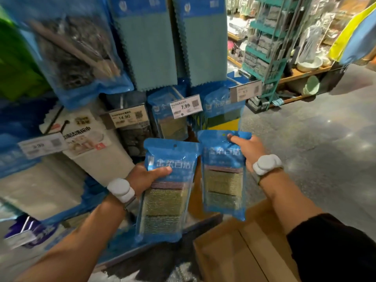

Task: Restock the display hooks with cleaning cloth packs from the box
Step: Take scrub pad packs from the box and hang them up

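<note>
Packs in both hands: your left hand (145,176) clamps one blue cloth pack (165,190) at its upper left, thumb across the front. Your right hand (247,148) pinches a second pack (223,174) by its top edge, just below the 7.99 price tag (185,106), above the cardboard box (240,247).

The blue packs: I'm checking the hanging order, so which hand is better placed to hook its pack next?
Probably the right hand. It pinches its pack at the top edge near the hang hole, raised just below the hanging packs. The left hand grips its pack mid-body and lower.
</note>
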The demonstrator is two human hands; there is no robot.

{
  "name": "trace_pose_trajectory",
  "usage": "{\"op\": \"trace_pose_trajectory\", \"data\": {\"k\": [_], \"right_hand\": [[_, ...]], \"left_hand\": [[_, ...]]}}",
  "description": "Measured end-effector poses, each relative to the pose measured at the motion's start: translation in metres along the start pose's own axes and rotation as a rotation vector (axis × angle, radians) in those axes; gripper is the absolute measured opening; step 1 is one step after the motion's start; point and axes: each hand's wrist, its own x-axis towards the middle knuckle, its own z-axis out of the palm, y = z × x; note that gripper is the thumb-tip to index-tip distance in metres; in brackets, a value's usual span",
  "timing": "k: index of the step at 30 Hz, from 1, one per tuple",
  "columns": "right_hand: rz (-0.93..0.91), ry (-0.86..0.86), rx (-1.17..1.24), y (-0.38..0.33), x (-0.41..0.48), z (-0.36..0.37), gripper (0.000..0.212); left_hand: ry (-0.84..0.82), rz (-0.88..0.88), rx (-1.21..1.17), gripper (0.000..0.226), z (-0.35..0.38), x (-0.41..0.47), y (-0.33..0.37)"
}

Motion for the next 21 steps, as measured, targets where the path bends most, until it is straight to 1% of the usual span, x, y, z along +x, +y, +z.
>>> {"op": "trace_pose_trajectory", "data": {"k": [3,5,8,10,11,13,15,17,19,21], "right_hand": [[-0.072,-0.112,-0.056,-0.024,-0.007,0.020,0.059],[-0.109,-0.160,-0.090,-0.043,-0.013,0.036,0.059],[-0.080,-0.269,-0.058,-0.063,-0.013,0.059,0.045],[-0.049,-0.300,-0.042,-0.074,-0.011,0.073,0.047],[-0.049,-0.317,-0.010,-0.077,-0.011,0.079,0.041],[-0.067,-0.357,0.069,-0.082,-0.009,0.088,0.022],[-0.054,-0.373,0.091,-0.086,-0.006,0.097,0.021],[-0.031,-0.343,0.069,-0.086,0.000,0.103,0.021],[-0.047,-0.306,0.024,-0.087,0.006,0.113,0.012],[-0.084,-0.275,0.004,-0.085,0.010,0.116,0.005]], "left_hand": [[-0.170,0.096,0.112,0.048,0.010,-0.004,0.015],[-0.257,0.162,0.162,0.045,0.020,-0.006,0.027],[-0.313,0.250,0.199,0.045,0.028,-0.005,0.039],[-0.310,0.283,0.188,0.046,0.027,-0.005,0.043],[-0.307,0.290,0.180,0.044,0.024,-0.005,0.045],[-0.312,0.287,0.178,0.045,0.018,-0.004,0.046],[-0.281,0.292,0.183,0.054,0.011,-0.003,0.050],[-0.247,0.272,0.179,0.066,0.005,-0.001,0.051],[-0.209,0.250,0.190,0.063,-0.001,0.000,0.053],[-0.209,0.220,0.203,0.054,-0.003,0.001,0.053]]}}
